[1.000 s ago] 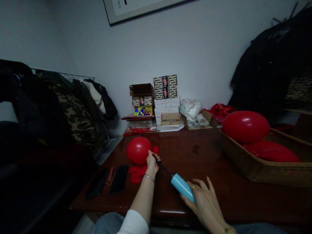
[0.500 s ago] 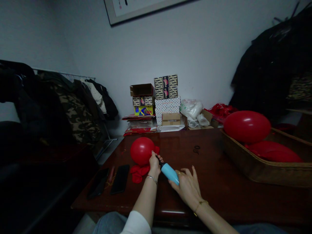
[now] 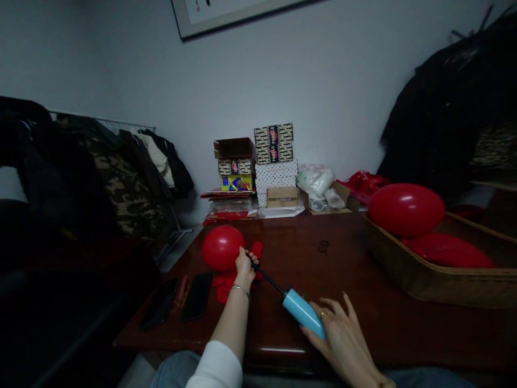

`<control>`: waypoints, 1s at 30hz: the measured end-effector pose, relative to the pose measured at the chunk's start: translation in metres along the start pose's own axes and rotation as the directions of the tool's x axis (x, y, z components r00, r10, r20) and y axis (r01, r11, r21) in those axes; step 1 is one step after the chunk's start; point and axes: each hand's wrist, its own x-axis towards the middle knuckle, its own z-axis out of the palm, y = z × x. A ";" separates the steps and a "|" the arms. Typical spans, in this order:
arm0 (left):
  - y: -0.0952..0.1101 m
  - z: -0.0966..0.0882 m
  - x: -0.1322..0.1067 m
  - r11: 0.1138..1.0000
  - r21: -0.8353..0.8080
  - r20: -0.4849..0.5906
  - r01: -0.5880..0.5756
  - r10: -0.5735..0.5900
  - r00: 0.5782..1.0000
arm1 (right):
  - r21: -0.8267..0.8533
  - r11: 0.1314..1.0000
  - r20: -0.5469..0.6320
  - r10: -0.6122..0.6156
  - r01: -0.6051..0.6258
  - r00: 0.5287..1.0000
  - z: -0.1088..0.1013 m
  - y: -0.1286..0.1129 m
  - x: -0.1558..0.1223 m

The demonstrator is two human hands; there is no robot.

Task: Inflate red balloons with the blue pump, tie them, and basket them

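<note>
A small round red balloon sits on the nozzle of a hand pump over the dark wooden table. My left hand is closed round the balloon's neck and the pump's tip. The pump's black rod is drawn out from its light blue barrel. My right hand grips the near end of the barrel, fingers partly spread over it. Flat uninflated red balloons lie on the table under my left hand.
Two dark phones lie near the table's left front corner. A wicker tray at right holds large red balloons. Stacked boxes and bags stand at the far edge. Clothes hang on the left.
The pump was pushed shut half a second ago and is now drawn out again; my right hand has moved back toward me. The balloon looks slightly bigger.
</note>
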 end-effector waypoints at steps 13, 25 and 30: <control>-0.004 0.004 -0.009 1.000 -0.002 0.032 0.007 -0.007 0.999 | 0.075 0.993 0.042 0.086 -0.089 0.995 -0.001 -0.023 0.027; -0.018 0.006 -0.018 0.996 0.088 0.028 0.014 -0.016 0.999 | 0.065 0.993 0.048 0.095 -0.098 0.994 0.024 -0.042 0.065; -0.015 0.004 -0.012 0.998 0.054 0.039 0.013 -0.016 0.999 | 0.086 0.992 0.052 0.093 -0.097 0.994 0.018 -0.040 0.054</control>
